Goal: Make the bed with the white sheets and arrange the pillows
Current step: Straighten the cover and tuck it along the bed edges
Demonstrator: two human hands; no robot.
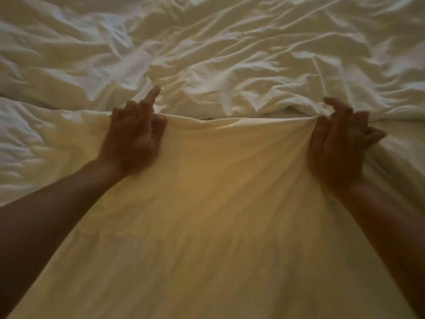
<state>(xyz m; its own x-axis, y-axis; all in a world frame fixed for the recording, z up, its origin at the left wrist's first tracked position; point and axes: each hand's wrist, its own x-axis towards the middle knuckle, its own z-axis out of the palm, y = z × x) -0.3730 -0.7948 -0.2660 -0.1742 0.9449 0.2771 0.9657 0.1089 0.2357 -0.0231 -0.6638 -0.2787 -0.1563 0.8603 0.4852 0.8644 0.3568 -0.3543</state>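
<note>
The left grip [135,134], a bare hand, is clamped on the far edge of a white sheet [218,180]: thumb and curled fingers pinch the hem, while the index finger [153,95] sticks out straight, pointing far and a little right. The right grip [340,141], also bare, is clamped on the same edge further right, the cloth gathered into a bunch of folds at the thumb; its outer fingers fan out to the right, and which of them touch the cloth is hard to make out. Between the two grips the hem runs as a taut, slightly sagging line, and from it the white sheet spreads toward the near edge in long soft pleats, yellowish in the dim light and blurred low in the view. Just under the middle of the hem a small dark gap [207,118] shows; what lies in it cannot be told. Beyond the hem, crumpled bedding [230,54] covers the bed in many sharp creases to the far, left and right borders of the view. The left forearm [46,215] and the right forearm [391,226] come in from the near corners and are cut off there.
</note>
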